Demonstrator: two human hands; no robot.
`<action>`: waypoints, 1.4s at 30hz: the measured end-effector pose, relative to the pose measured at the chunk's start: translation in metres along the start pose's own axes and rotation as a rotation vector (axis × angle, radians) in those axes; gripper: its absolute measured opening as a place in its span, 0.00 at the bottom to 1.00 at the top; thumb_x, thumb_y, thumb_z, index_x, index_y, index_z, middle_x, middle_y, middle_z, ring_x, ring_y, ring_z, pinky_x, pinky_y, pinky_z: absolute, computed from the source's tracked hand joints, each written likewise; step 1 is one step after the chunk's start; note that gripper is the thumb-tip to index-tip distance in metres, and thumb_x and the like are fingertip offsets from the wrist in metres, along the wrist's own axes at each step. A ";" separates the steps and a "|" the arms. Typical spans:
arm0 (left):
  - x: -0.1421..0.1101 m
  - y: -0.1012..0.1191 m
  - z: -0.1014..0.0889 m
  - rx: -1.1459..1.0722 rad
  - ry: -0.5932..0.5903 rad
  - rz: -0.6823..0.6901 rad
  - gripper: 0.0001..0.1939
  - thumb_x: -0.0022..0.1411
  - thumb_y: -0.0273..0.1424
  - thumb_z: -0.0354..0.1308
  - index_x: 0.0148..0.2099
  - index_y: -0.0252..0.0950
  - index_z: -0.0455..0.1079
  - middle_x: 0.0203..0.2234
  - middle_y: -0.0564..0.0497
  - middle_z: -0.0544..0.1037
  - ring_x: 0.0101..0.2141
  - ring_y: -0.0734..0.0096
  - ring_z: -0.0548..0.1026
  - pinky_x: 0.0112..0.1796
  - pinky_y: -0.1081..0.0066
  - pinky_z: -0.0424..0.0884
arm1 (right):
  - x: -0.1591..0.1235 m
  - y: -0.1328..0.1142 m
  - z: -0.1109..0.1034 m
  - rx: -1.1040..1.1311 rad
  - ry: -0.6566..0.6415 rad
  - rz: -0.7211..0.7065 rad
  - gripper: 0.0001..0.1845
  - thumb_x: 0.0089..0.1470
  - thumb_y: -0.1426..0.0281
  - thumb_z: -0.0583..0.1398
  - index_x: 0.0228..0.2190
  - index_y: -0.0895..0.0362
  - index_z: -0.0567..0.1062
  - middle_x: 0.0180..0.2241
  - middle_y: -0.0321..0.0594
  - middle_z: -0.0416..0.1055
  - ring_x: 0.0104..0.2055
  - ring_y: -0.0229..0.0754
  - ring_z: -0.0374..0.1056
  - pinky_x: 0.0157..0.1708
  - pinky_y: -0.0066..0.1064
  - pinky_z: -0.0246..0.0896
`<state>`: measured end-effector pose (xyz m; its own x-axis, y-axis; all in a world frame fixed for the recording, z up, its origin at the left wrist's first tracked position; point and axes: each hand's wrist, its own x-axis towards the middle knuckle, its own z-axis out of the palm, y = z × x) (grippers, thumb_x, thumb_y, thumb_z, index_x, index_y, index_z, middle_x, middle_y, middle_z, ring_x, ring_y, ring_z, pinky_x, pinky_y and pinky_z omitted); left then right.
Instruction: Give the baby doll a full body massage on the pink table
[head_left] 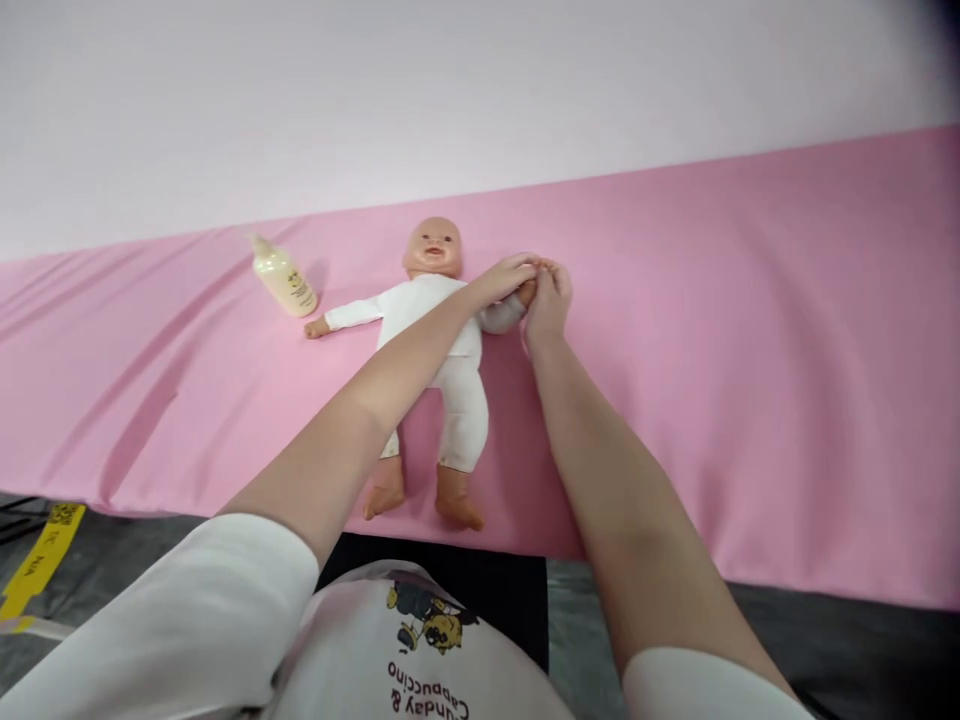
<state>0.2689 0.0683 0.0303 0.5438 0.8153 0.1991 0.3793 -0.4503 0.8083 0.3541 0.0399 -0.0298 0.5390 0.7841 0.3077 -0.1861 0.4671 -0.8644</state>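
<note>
A baby doll with a bare head and a white cloth body lies face up on the pink cloth, its feet towards me. My left hand reaches across its chest to the doll's hand on the right side. There my right hand meets it, and the fingers of both hands close around that small hand from either side. Most of the doll's hand is hidden by my fingers. The doll's other arm stretches out to the left. A pump bottle of pale yellow liquid lies tilted near that arm.
The pink cloth covers a long table and hangs in folds at the left. A white wall rises behind it. Yellow tape marks the dark floor at lower left.
</note>
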 end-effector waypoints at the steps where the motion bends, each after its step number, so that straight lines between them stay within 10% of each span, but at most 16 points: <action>1: 0.002 -0.001 0.004 0.015 0.009 -0.015 0.15 0.70 0.23 0.47 0.47 0.34 0.75 0.46 0.39 0.82 0.50 0.61 0.80 0.56 0.61 0.75 | 0.003 0.003 -0.002 0.010 -0.001 0.016 0.18 0.60 0.51 0.61 0.34 0.53 0.72 0.37 0.36 0.73 0.47 0.43 0.74 0.56 0.42 0.72; 7: -0.004 0.003 0.019 0.180 0.138 0.007 0.20 0.78 0.33 0.41 0.48 0.33 0.74 0.48 0.36 0.81 0.50 0.56 0.78 0.57 0.59 0.71 | 0.013 0.019 -0.006 -0.008 -0.002 0.038 0.33 0.56 0.33 0.55 0.37 0.48 0.79 0.39 0.41 0.80 0.53 0.50 0.72 0.59 0.55 0.70; 13: -0.006 0.003 0.011 0.107 0.242 0.004 0.21 0.79 0.35 0.43 0.58 0.33 0.73 0.54 0.37 0.80 0.59 0.53 0.76 0.64 0.59 0.65 | 0.014 0.019 0.003 0.172 -0.152 0.092 0.28 0.51 0.43 0.66 0.43 0.50 0.74 0.51 0.41 0.78 0.62 0.48 0.71 0.68 0.53 0.65; 19: -0.007 0.008 0.017 0.269 0.051 -0.061 0.26 0.74 0.31 0.48 0.69 0.26 0.65 0.55 0.31 0.79 0.60 0.44 0.74 0.65 0.49 0.63 | 0.023 0.014 -0.008 0.225 -0.069 0.210 0.16 0.53 0.55 0.67 0.32 0.50 0.69 0.38 0.37 0.77 0.51 0.45 0.76 0.62 0.50 0.71; 24: -0.026 0.025 0.022 0.543 -0.056 0.006 0.33 0.68 0.29 0.54 0.74 0.33 0.59 0.73 0.33 0.58 0.70 0.35 0.58 0.68 0.38 0.55 | 0.038 0.024 -0.021 0.273 0.051 0.209 0.12 0.57 0.62 0.64 0.33 0.50 0.65 0.36 0.36 0.74 0.43 0.42 0.76 0.53 0.46 0.76; 30: -0.103 0.013 -0.071 0.620 0.029 0.110 0.27 0.71 0.32 0.46 0.70 0.38 0.64 0.74 0.42 0.58 0.74 0.48 0.51 0.72 0.45 0.45 | 0.048 0.032 -0.023 0.191 0.317 0.245 0.04 0.65 0.66 0.54 0.41 0.51 0.62 0.48 0.40 0.68 0.51 0.39 0.76 0.55 0.43 0.75; 34: -0.191 -0.029 -0.137 0.637 0.251 -0.102 0.23 0.72 0.33 0.42 0.63 0.36 0.69 0.65 0.39 0.71 0.66 0.56 0.65 0.70 0.56 0.56 | 0.045 0.026 -0.031 -0.069 0.289 0.239 0.26 0.62 0.70 0.55 0.60 0.52 0.57 0.60 0.49 0.62 0.62 0.42 0.70 0.62 0.47 0.70; 38: -0.253 -0.066 -0.161 0.587 0.317 -0.309 0.19 0.72 0.32 0.40 0.45 0.41 0.74 0.50 0.44 0.81 0.53 0.58 0.74 0.64 0.59 0.65 | 0.031 0.015 -0.043 -0.457 0.167 0.149 0.45 0.57 0.70 0.58 0.70 0.52 0.44 0.67 0.57 0.54 0.68 0.50 0.63 0.67 0.57 0.62; 42: -0.265 -0.081 -0.161 0.464 0.390 -0.374 0.19 0.71 0.32 0.42 0.49 0.38 0.75 0.52 0.42 0.81 0.55 0.58 0.75 0.63 0.61 0.66 | 0.012 -0.002 -0.045 -0.815 0.133 0.021 0.50 0.51 0.73 0.58 0.71 0.60 0.44 0.75 0.60 0.42 0.80 0.51 0.36 0.77 0.57 0.32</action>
<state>-0.0264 -0.0525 0.0016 0.0403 0.9774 0.2076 0.8148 -0.1524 0.5594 0.3982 0.0300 -0.0427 0.6441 0.7107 0.2829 0.4294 -0.0298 -0.9026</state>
